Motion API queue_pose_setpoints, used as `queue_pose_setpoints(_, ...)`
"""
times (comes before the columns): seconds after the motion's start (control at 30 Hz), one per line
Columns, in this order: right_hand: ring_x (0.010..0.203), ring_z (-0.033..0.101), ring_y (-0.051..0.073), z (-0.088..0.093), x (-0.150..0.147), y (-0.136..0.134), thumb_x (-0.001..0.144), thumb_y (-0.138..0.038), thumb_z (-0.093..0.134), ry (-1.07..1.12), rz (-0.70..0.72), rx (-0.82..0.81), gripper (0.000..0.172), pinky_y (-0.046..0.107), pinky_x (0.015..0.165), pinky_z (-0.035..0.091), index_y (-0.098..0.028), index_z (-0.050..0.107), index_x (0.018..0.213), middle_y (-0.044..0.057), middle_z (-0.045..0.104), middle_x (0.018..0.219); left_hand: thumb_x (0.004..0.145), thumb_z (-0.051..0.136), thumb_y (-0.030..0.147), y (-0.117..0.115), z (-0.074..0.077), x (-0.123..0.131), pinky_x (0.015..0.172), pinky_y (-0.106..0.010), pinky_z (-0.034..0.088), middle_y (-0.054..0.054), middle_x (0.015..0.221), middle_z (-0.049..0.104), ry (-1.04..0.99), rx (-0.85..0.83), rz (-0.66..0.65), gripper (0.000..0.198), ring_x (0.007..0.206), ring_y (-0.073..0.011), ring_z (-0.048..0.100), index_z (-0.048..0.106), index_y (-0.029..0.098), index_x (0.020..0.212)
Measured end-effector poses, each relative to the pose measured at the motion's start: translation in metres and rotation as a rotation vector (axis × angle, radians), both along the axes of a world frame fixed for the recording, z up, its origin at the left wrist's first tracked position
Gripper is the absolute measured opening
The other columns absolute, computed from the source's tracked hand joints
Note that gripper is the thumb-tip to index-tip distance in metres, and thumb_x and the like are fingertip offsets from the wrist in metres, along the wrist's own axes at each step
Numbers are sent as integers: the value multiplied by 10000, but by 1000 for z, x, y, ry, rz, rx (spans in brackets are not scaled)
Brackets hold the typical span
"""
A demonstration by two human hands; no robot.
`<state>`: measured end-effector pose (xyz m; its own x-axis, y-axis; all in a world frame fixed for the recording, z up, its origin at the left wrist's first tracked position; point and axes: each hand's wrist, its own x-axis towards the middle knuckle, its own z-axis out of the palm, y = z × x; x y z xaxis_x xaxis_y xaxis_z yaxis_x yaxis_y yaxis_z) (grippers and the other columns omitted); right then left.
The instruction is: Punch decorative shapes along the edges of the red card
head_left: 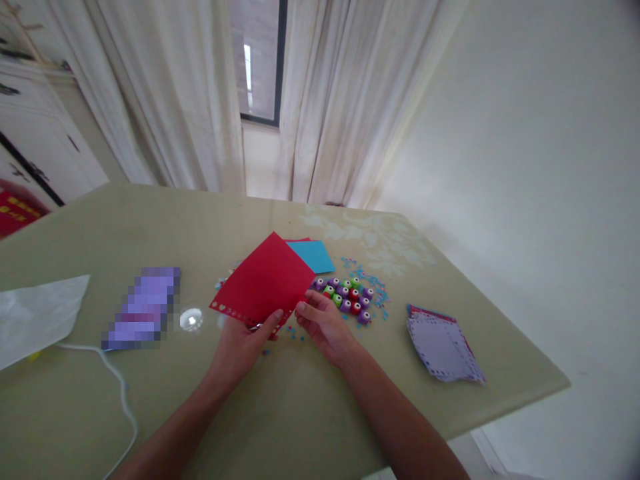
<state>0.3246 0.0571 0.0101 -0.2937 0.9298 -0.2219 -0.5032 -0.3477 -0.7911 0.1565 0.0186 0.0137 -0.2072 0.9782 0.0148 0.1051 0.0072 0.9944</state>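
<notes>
Red card (pixel 270 277) extends beyond left hand (pixel 244 347), apparently pinched.

Soft, muted light leaves a round glare (pixel 191 320) on the tabletop (pixel 175 223), and the purple object (pixel 145 307) is coarsely pixelated.

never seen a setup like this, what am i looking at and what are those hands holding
No robot here: these are a person's bare hands, seen from a camera worn on their head, looking forward and down. The left hand holds a red card with little holes along its edges. The right hand is at that card's edge; whether it grips something small is unclear. On the table lie a blue card, small colourful gadgets, paper bits, a card stack and a white cord.
</notes>
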Motion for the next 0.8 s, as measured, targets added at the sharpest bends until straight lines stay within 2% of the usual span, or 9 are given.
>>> queue_pose_setpoints(0.13, 708, 661, 91, -2, 2, 0, 543, -375, 1036, -42, 9, -32, 476, 179, 637, 517, -202, 798, 918, -5, 777, 893, 775, 794, 495, -1, 1, 2, 536, -300, 612, -72, 883, 820, -13, 12, -1, 412, 598, -204, 723, 750, 164, 1018)
queue_pose_setpoints(0.43, 629, 545, 65, -2, -2, -3, 572, -384, 1020, -90, 26, 19, 482, 165, 525, 391, -219, 807, 972, 1, 765, 916, 827, 776, 499, 0, -13, 1, 568, -316, 628, -72, 920, 825, 0, 24, -16, 438, 640, -217, 747, 735, 167, 1111)
queue_pose_setpoints(0.67, 615, 512, 65, -3, -4, -5, 567, -421, 1022, -91, 23, -1, 510, 175, 519, 366, -209, 798, 973, -10, 728, 857, 839, 753, 508, -2, -11, 2, 527, -298, 599, -76, 777, 814, 22, 3, -1, 366, 590, -218, 739, 771, 157, 940)
queue_pose_setpoints(0.8, 616, 504, 70, -4, -5, -5, 577, -425, 1018, -82, 12, -16, 488, 182, 540, 390, -190, 790, 938, -15, 697, 809, 820, 765, 490, -1, -7, 2, 556, -305, 608, -81, 780, 819, -2, 11, 15, 349, 615, -230, 755, 783, 156, 918)
